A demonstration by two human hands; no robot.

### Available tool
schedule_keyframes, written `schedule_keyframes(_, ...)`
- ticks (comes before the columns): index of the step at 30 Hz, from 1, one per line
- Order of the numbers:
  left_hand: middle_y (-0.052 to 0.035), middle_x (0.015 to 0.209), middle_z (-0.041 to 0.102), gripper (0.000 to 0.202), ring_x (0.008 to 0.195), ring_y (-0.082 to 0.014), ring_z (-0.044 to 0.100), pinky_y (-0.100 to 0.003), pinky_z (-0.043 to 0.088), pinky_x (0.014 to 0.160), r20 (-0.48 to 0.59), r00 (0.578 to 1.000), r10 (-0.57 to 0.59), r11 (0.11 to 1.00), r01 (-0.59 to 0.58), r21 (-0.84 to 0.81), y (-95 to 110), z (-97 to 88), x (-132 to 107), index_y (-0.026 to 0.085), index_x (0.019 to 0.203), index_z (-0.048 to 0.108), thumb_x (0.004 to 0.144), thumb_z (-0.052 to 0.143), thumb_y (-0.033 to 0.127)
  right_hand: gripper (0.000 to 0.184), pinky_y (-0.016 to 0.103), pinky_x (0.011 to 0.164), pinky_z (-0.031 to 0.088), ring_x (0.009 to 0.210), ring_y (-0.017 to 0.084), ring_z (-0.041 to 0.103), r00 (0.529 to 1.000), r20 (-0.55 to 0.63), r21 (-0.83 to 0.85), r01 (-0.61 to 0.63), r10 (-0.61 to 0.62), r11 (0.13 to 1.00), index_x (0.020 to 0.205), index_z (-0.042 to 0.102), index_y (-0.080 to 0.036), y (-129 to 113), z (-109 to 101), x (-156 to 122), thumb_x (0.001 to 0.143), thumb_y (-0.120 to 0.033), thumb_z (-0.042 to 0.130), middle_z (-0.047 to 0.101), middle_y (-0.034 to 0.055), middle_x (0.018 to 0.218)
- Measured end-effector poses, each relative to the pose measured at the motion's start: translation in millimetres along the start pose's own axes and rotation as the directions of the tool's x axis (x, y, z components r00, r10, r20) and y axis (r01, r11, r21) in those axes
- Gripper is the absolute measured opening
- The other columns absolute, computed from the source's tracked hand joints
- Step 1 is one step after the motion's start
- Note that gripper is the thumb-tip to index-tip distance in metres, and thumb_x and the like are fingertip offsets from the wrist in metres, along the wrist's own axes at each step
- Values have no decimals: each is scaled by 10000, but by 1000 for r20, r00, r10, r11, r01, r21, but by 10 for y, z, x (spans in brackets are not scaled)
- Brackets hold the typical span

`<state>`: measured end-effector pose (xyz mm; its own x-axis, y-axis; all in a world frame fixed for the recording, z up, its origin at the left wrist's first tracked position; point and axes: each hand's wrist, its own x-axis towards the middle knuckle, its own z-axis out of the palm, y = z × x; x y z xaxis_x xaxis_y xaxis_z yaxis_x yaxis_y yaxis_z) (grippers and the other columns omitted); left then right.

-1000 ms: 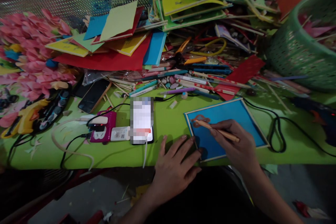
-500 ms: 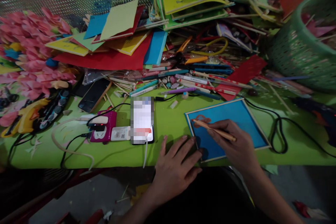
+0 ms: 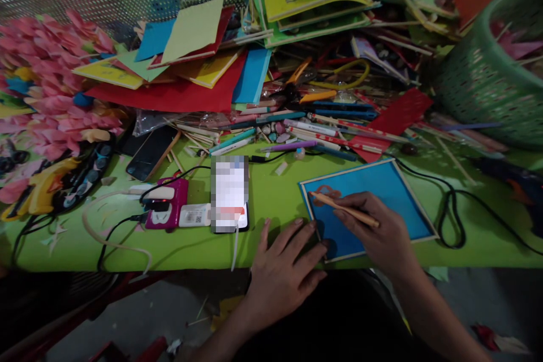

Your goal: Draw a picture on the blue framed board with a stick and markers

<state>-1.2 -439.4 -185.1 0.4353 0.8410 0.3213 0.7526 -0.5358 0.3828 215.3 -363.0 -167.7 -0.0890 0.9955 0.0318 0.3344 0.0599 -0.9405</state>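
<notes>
My right hand point(image 3: 375, 232) grips an orange marker pen point(image 3: 350, 212) over a blue card point(image 3: 382, 186) edged with thin pale sticks. The pen's tip meets an orange-brown flower-like drawing point(image 3: 326, 192) near the card's left side. Fingers spread, my left hand point(image 3: 288, 263) lies flat at the table's front edge, its fingertips on the card's lower left border. Left of the card, a lit phone point(image 3: 229, 195) with a blurred screen lies beside a magenta power strip point(image 3: 173, 203).
Pens, sticks and pebbles lie behind the card, below piled framed cards point(image 3: 314, 5). A green basket point(image 3: 475, 73) stands at the right, near a dark glue gun point(image 3: 513, 186) and its cable. At the left are pink paper flowers point(image 3: 55, 68) and a yellow glue gun point(image 3: 42, 186).
The orange pen and my right hand have shifted very slightly at the drawing. My left hand stays in place.
</notes>
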Motion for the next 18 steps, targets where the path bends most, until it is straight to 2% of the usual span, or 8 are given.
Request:
schedule_keyframes(8,21,1536,644,358,1453,-210,544,-520,-18,1354,9,1000,2,1000,-2,17,3,7,-5,355,1346,705,1009,678,473,323,398,809,667,900,276,817,999,-31,-22,9,-10,1000,922,717,-258,-99,-4,26,949,-580,722,831,77,937)
schedule_keyframes(13,9,1524,653,359,1428,-233,570,-533,16,1353,14,1000,13,998,-13,55,2,0,-3,365,1331,721,992,693,477,315,428,837,665,989,305,811,1000,-21,-13,-15,15,1000,926,723,-250,-66,-14,14,949,-565,724,832,95,1009)
schedule_keyframes(18,11,1512,665,342,1435,-214,562,-515,-21,1353,3,1000,0,1000,0,14,9,-10,5,345,1327,716,1014,670,474,277,377,762,654,853,270,805,1000,-19,-49,12,-13,999,934,724,-251,-44,-36,-8,965,-526,713,814,72,906)
